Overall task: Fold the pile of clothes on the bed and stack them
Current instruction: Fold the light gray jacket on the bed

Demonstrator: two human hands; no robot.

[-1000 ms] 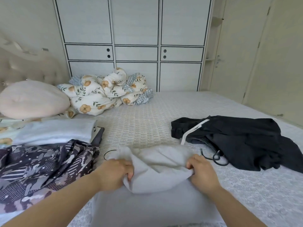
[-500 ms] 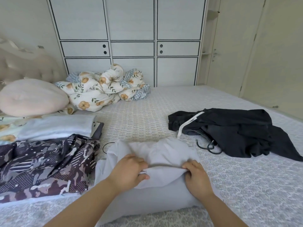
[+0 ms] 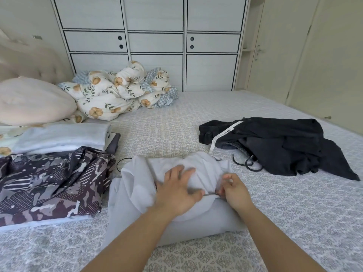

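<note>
The pale grey garment (image 3: 172, 195) lies bunched on the bed (image 3: 275, 213), directly under both hands. The left hand (image 3: 176, 190) rests flat on top of it, fingers (image 3: 177, 170) spread and straight, pressing the cloth down; the raised hump of the fabric sits just past those fingertips, and a loose flap hangs off to their left. The right hand (image 3: 234, 190) is at the garment's right edge, its fingers (image 3: 227, 178) curled in and pinching a fold of the grey cloth, though motion blur makes the exact grip hard to read. A thicker folded band of the same garment runs beneath both wrists, towards the person.

Beyond the right fingers and further right, well apart, lies a crumpled black garment (image 3: 279, 146) with a white drawstring (image 3: 222, 137). Left of the left fingers, near the flap, lies a dark camouflage-patterned garment (image 3: 49, 179), and beyond it a folded white stack (image 3: 62, 137).
</note>
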